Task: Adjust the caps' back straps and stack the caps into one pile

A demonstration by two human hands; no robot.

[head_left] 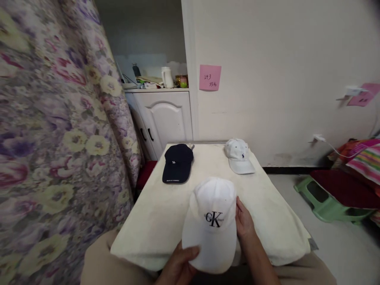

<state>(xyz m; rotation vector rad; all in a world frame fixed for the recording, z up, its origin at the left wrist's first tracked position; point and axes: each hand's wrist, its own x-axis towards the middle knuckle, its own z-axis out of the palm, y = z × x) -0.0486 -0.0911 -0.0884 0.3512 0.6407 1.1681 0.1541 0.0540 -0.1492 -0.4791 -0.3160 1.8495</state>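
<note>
A white baseball cap (pixel 212 225) with black CK letters on its front is held up over the near part of the table, brim toward me. My left hand (pixel 179 263) grips the brim's left edge, thumb on top and fingers underneath. At the cap's right side, my right hand (pixel 245 219) holds the crown edge; its fingertips are partly hidden behind the cap. Farther back on the left lies a dark navy cap (pixel 179 160) with small white lettering along its brim. A pale grey-white cap (pixel 238 154) with a small dark logo rests at the back right.
A cream cloth (pixel 154 221) covers the table. Floral curtains (pixel 65 138) hang close on the left. Behind stand a white cabinet (pixel 166 114) and a wall with a pink note (pixel 210 77). A green stool (pixel 323 202) with a dark red top is on the right.
</note>
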